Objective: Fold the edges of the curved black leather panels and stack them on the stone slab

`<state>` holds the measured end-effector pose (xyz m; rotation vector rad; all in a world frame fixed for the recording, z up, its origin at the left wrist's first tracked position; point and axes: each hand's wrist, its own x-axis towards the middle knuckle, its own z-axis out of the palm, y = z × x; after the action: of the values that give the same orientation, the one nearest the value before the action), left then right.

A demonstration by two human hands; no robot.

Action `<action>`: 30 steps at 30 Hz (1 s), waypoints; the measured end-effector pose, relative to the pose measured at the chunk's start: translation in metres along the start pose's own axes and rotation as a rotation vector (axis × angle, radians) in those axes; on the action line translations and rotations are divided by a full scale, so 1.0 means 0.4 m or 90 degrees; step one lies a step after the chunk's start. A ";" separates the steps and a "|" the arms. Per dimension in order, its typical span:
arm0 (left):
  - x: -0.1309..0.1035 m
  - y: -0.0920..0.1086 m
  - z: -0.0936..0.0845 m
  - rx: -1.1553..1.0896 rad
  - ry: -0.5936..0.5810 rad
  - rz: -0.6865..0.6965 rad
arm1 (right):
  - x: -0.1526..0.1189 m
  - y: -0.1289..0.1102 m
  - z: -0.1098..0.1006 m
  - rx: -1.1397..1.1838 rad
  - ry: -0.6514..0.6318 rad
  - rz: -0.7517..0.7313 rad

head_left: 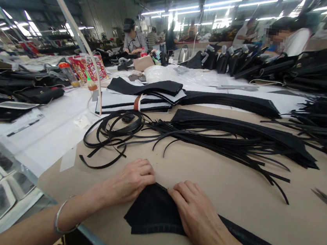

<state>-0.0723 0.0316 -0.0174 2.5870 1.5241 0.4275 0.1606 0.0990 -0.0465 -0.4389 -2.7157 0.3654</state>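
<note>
Black piece [156, 210] on the desk [232, 189], edge in both hands

Left hand [135, 178] pinches near its upper corner — right hand [193, 208] grips farther along, the piece trailing rightward past the forearm. Light, even pressure should keep the edge true — uneven pulling could skew it.
</note>
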 end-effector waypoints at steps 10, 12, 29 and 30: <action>-0.017 0.012 0.003 0.110 0.025 0.071 | -0.014 -0.006 0.006 -0.068 0.027 -0.038; -0.019 0.014 0.005 0.130 0.020 0.074 | -0.014 -0.006 0.008 -0.079 0.025 -0.037; -0.011 0.079 0.038 0.076 0.124 0.004 | -0.011 -0.015 0.009 -0.124 -0.005 -0.026; -0.006 0.088 0.045 0.057 0.101 0.013 | -0.011 -0.016 0.009 -0.126 -0.005 -0.024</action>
<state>-0.0384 0.0130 -0.0267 2.6965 1.6005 0.5946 0.1614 0.0908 -0.0492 -0.4397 -2.7752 0.0873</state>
